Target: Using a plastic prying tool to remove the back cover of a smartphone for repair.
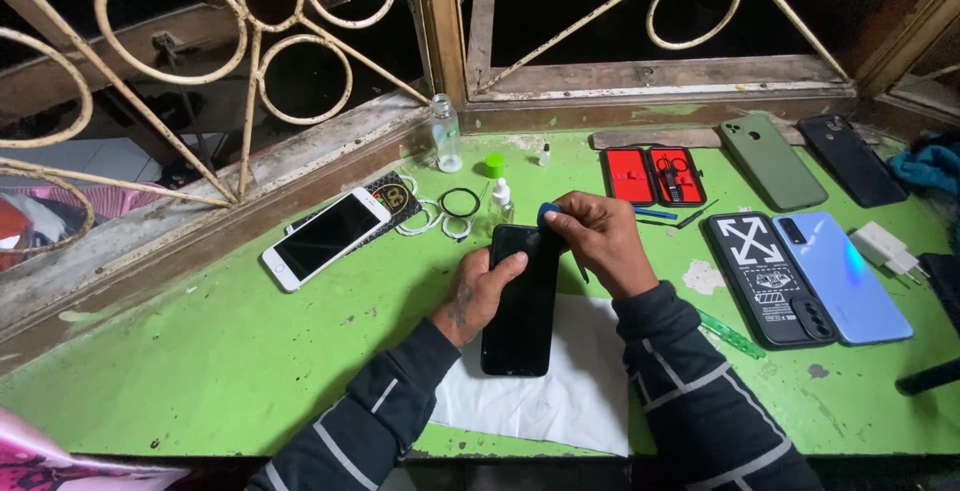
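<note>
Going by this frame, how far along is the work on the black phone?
Done: the red tool case lies open, the green cap is off the small dropper bottle, and white paper lies beneath. In hand: the left hand steadies the black phone; the right hand presses a blue pick at its top edge. Left: the phone looks unopened.

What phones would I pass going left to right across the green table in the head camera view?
White phone → black phone held upright-facing by the left hand, with the right hand at its top edge → phone in a black arrow-patterned case → light blue phone.
</note>
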